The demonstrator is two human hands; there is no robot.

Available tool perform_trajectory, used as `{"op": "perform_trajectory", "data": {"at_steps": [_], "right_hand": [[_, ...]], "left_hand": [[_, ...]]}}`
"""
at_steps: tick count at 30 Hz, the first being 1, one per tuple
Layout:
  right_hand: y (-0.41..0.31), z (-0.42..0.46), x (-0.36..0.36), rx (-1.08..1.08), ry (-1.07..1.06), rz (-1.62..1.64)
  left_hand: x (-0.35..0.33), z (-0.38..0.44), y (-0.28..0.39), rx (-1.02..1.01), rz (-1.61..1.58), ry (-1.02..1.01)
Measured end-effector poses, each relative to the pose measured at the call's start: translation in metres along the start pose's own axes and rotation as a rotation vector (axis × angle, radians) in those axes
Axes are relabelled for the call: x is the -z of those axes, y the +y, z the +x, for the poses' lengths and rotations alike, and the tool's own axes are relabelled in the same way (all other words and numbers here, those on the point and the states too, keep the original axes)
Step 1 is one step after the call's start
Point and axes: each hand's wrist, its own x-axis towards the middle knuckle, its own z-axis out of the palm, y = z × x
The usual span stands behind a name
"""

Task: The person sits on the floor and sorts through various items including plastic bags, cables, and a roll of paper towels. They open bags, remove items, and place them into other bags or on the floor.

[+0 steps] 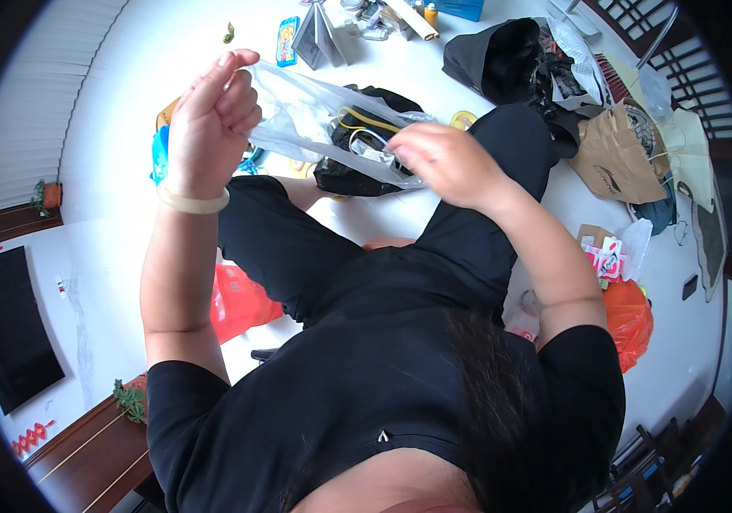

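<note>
My left hand [215,122], with a pale bangle at the wrist, is raised and closed on the edge of a translucent plastic bag [305,99]. The bag stretches from it towards my right hand [443,160], which is slightly blurred at the bag's other end; its fingertips touch or overlap the bag, and its grip is unclear. Between and below the hands, a yellow cord [366,118] and a white looped cord [366,133] show through or inside the bag. Black plastic [356,179] lies beneath it, between my knees. What else the bag holds cannot be told.
Small bottles and a standing folded frame [318,42] are on the white floor ahead. To the right stand a black bag [491,61], a brown paper bag [622,154] and an orange plastic bag [629,320]. A red plastic bag [241,304] lies beside my left thigh.
</note>
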Motion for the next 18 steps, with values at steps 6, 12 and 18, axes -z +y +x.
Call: {"op": "perform_trajectory", "data": {"at_steps": [6,12,18], "right_hand": [[0.116,-0.011,-0.041,-0.971,0.405,0.748],[0.104,0.013,-0.117,-1.254,-0.155,1.412],[0.077,0.012,-0.117,-0.793,0.509,1.102]], "left_hand": [[-0.016,-0.009,-0.011,-0.039,-0.019,-0.120],[-0.005,-0.016,-0.003,-0.087,0.055,-0.057],[0.006,-0.019,-0.004,-0.043,0.034,-0.038]]}}
